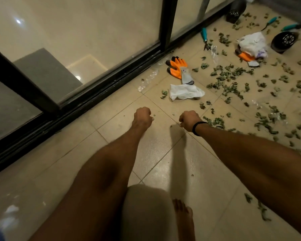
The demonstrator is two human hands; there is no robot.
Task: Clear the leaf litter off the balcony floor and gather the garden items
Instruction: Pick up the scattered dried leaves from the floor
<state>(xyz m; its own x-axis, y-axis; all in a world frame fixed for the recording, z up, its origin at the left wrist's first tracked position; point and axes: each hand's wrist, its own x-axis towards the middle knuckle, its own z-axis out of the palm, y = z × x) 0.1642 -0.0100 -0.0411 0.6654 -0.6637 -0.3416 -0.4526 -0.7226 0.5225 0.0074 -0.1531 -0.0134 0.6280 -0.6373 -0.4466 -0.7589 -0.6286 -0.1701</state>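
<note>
Ahead, an orange glove point(176, 66) and white cloth point(185, 91) lie beside scattered leaves point(233, 72).

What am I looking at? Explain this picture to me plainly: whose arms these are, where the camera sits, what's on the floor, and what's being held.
There is no machine here. A person wears one camera on the head, and it looks down at their own arms. The left hand and the right hand, which wears a black wristband, are both curled into fists above the tiled floor. Nothing shows in either grip. Ahead lie an orange-and-grey glove and a white cloth, near the dark door track. Further off, a second orange glove sits partly under a white bag, near teal-handled tools and a black pot. Dried leaves are scattered across the right side. The person's bare foot shows at the bottom.
</note>
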